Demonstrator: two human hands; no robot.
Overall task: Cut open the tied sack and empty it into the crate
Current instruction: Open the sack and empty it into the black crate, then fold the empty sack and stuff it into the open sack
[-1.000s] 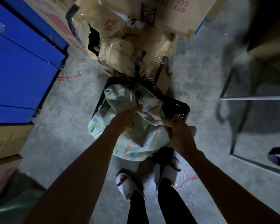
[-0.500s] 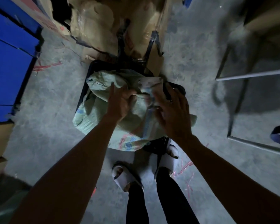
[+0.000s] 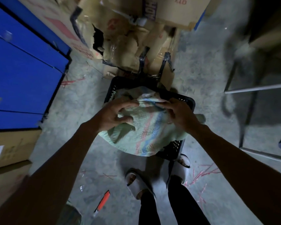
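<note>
A pale green woven sack [image 3: 144,133] with red and blue stripes lies on top of a black plastic crate [image 3: 187,101] on the concrete floor, drooping over the crate's near edge. My left hand [image 3: 115,115] grips the sack's left side with curled fingers. On the right, my right hand [image 3: 178,114] holds the bunched top edge of the sack. What the sack holds is hidden. A red-handled cutter [image 3: 102,202] lies on the floor near my left foot, apart from both hands.
Torn cardboard boxes [image 3: 128,34] are stacked right behind the crate. Blue cabinets [image 3: 23,65] stand at the left with a carton [image 3: 11,146] below them. A metal frame [image 3: 256,88] stands at the right. My sandalled feet [image 3: 139,184] touch the crate's near side. Red strands litter the floor.
Both hands have shifted from lying flat on the sack to gripping it near its top. The view has tilted, so the cutter on the floor now shows.
</note>
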